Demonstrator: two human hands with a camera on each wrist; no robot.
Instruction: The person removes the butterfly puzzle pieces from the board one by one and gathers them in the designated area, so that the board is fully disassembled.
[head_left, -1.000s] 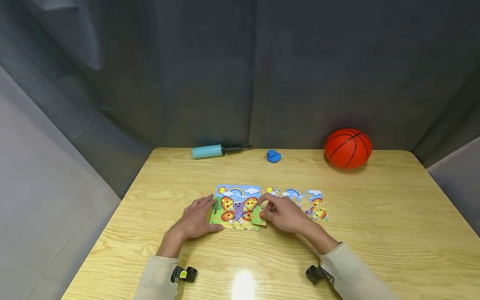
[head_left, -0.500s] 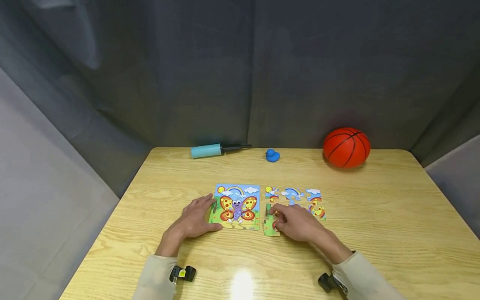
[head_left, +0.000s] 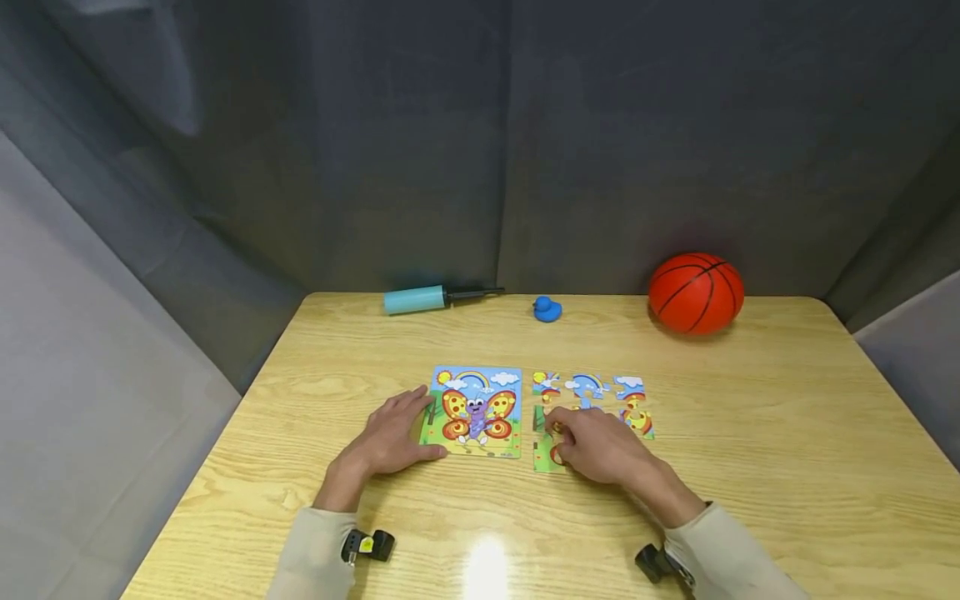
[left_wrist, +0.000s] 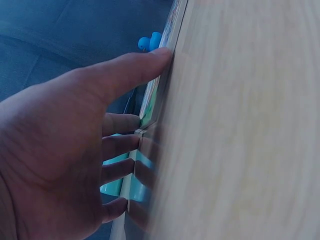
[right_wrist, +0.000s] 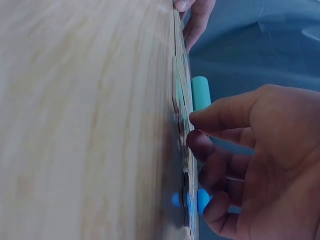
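Note:
Flat on the table lies a butterfly picture board [head_left: 480,417]. My left hand [head_left: 393,437] rests at its left side, fingers spread, thumb along the near left corner; the left wrist view shows the thumb tip at the board's edge. My right hand [head_left: 603,446] is low over the jigsaw pieces to the right of the board, fingers loosely bent. Its thumb and forefinger tips touch down by a green puzzle piece [head_left: 546,457] lying flat, below another green piece [head_left: 538,418]. In the right wrist view nothing shows between thumb [right_wrist: 220,114] and forefinger. The palm hides some pieces.
More jigsaw pieces lie behind the right hand: a sun piece [head_left: 546,383], a rainbow piece [head_left: 587,386] and a cloud piece [head_left: 630,386]. Along the far edge are a blue hand pump [head_left: 415,300], a blue rubber duck [head_left: 547,310] and a red basketball [head_left: 696,294].
My right hand carried the green piece from over the board's right edge to the right and laid it below the other green piece, then nudged it slightly right. The left hand stays put.

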